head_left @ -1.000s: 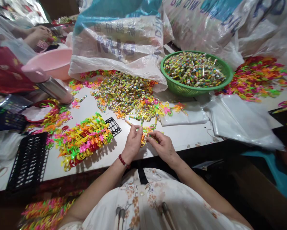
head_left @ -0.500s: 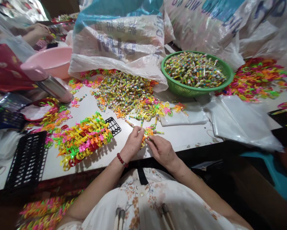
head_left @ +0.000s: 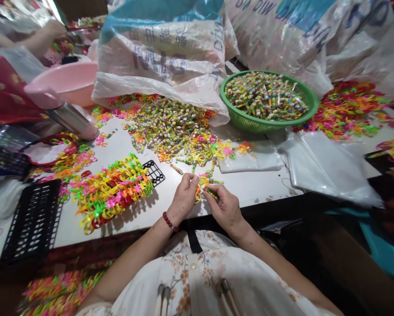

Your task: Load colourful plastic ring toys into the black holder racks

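Head view: a white worktop (head_left: 249,188) ran across the scene, both bare hands close together near its front edge.
Black grid rack (head_left: 32,215): it lay at the far left, beside the front edge.
Pink-lidded steel flask (head_left: 71,118): it leaned in the picture behind loose coloured loops; a knock could probably tip it onto them.
Loaded rack (head_left: 113,191): bright looped pieces crowded it; a brush from the nearby left forearm might have dislodged some.
Patterned-tube heap (head_left: 173,125): it spread behind the hands, and a careless reach could scatter it.
Left hand (head_left: 184,195): thumb and forefinger were pinched together, apparently on the orange looped piece.
Orange looped piece (head_left: 197,195): it sat between the hands, liable to drop if that pinch slackened.
Patterned tube (head_left: 214,194): it poked from the right fingertips; a skewed push might have bent or slipped it.
Right hand (head_left: 226,208): thumb and fingers gripped that tube.
Green basket (head_left: 254,126): heaped with tubes, it could spill if bumped.
Clear plastic bags (head_left: 331,169): they overhung the edge, so a passing arm might drag them off.
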`<move>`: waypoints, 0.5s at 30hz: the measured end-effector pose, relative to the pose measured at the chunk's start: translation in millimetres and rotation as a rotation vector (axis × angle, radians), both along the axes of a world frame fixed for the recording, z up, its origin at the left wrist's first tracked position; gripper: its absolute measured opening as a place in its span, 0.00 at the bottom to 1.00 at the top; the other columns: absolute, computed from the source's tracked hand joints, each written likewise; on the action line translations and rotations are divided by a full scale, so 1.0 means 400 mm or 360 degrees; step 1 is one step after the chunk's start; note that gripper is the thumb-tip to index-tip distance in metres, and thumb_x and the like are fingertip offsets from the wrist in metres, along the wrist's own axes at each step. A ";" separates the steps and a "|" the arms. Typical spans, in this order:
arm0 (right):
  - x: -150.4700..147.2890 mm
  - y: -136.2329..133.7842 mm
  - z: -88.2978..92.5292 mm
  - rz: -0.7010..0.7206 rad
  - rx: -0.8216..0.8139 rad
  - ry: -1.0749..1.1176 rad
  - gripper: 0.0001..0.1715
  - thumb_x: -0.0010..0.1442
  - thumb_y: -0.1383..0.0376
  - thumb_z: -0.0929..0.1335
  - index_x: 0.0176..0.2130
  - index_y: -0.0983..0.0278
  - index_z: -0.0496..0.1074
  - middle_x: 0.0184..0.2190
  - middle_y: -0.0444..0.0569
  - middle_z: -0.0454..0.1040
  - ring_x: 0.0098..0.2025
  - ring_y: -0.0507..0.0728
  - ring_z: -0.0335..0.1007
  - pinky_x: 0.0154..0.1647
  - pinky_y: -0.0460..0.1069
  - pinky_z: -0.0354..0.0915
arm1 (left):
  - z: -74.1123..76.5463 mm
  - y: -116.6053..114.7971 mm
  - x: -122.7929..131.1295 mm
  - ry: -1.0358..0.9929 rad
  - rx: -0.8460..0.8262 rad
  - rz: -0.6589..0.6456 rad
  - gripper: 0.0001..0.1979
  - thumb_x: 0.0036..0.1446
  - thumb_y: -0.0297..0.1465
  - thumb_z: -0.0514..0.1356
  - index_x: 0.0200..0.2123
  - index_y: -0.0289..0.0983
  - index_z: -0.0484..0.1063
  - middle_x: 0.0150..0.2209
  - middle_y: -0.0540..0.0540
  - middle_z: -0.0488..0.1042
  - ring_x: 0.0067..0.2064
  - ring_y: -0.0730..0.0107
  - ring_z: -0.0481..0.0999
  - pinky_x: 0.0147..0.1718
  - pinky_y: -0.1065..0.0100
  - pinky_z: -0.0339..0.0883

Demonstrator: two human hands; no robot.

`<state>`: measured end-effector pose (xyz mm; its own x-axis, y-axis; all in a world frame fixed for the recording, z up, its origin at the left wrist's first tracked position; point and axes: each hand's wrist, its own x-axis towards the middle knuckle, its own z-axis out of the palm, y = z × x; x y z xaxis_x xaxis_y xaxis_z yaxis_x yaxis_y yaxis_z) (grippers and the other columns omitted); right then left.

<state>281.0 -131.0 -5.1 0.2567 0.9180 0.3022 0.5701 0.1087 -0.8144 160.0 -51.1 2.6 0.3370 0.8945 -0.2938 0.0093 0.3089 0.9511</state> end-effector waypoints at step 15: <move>0.017 0.002 0.011 0.0078 -0.0122 0.0211 0.09 0.64 0.60 0.67 0.40 0.62 0.75 0.34 0.47 0.78 0.35 0.55 0.74 0.38 0.48 0.67 | -0.017 -0.010 0.007 -0.0035 -0.0266 -0.0110 0.19 0.57 0.50 0.60 0.34 0.40 0.65 0.22 0.55 0.62 0.21 0.76 0.57 0.19 0.73 0.51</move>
<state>287.6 -130.4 -0.5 0.2439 0.9495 0.1974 0.4526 0.0686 -0.8891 162.7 -55.3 -4.0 0.4040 0.8083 -0.4282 0.0158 0.4619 0.8868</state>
